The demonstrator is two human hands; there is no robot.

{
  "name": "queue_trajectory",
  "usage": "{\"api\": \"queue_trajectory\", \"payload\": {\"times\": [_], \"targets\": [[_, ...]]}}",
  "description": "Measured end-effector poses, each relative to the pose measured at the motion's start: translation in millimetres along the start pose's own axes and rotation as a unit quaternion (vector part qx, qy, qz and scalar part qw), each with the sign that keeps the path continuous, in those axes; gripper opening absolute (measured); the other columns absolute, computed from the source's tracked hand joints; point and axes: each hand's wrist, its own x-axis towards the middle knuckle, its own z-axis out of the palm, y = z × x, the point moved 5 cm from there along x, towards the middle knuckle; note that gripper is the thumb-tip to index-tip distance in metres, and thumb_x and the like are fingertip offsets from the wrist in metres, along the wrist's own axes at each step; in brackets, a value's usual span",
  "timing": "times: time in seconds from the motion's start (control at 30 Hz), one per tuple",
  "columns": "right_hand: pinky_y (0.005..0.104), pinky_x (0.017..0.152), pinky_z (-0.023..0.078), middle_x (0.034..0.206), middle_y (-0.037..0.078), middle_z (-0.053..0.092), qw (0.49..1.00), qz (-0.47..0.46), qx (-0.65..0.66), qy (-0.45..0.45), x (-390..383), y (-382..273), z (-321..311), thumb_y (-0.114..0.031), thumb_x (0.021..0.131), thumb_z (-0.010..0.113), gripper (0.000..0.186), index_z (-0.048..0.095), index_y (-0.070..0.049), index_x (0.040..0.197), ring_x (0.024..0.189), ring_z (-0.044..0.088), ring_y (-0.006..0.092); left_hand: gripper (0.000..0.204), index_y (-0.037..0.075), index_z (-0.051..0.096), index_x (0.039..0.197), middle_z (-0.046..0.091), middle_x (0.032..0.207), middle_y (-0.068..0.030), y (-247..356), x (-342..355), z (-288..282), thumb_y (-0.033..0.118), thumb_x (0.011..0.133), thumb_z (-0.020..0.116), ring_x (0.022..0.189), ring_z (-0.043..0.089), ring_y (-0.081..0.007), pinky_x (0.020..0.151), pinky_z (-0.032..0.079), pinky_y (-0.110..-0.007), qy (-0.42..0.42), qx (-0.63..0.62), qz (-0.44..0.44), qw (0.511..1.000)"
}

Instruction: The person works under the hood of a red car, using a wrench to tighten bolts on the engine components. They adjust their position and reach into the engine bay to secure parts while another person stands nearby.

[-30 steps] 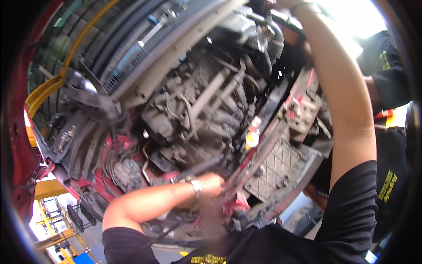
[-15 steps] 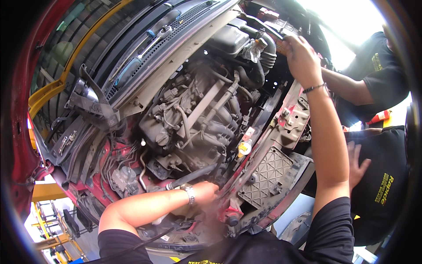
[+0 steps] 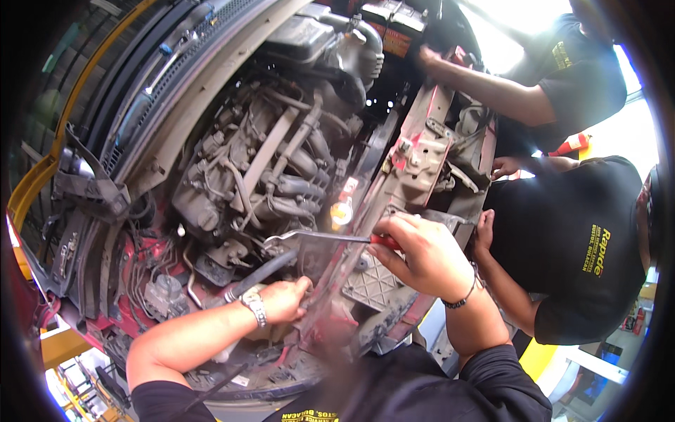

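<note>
Right hand (image 3: 425, 257) closed around the red handle of a screwdriver (image 3: 320, 238), steel shaft running toward nine o'clock into the engine bay (image 3: 267, 169), just below the engine. Left hand (image 3: 285, 299) at seven o'clock, fingers curled onto the red front panel (image 3: 415, 162) edge; whether anything sits inside them cannot be told. Light, stiff tool, probably greasy and slippery; best gripped at the handle. Cramped, oily metal all round. Other people's arms at one and three o'clock.

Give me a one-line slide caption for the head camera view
Right hand holds a red-handled screwdriver over a car engine; left hand grips the front frame; co-workers alongside.
</note>
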Motion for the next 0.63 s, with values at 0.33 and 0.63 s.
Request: {"api": "queue_trajectory", "payload": {"times": [0.33,0.63], "targets": [[0.0395,0.068,0.053,0.088,0.012,0.065,0.992,0.123,0.005,-0.005,-98.1,19.7,21.0,-0.002,0.081,0.076,0.027,0.068,-0.002,0.106,0.077,0.068,0.0314,0.028,0.005,0.062,0.095,0.069,0.091,-0.0163,-6.9,4.2,8.3,0.025,0.085,0.078,0.088,0.070,-0.0387,0.078,0.057,-0.048,0.062,0.054,0.189,0.978],[0.0425,0.083,0.045,0.100,0.004,0.061,0.965,0.023,-0.260,-0.039,-53.1,-15.7,35.2,-0.015,0.086,0.076,0.035,0.074,-0.017,0.120,0.095,0.062,0.0273,0.025,0.003,0.068,0.109,0.076,0.104,-0.0152,-19.2,2.1,9.1,0.011,0.087,0.078,0.100,0.076,-0.0249,0.089,0.058,-0.041,-0.006,-0.190,0.033,0.981]]}}
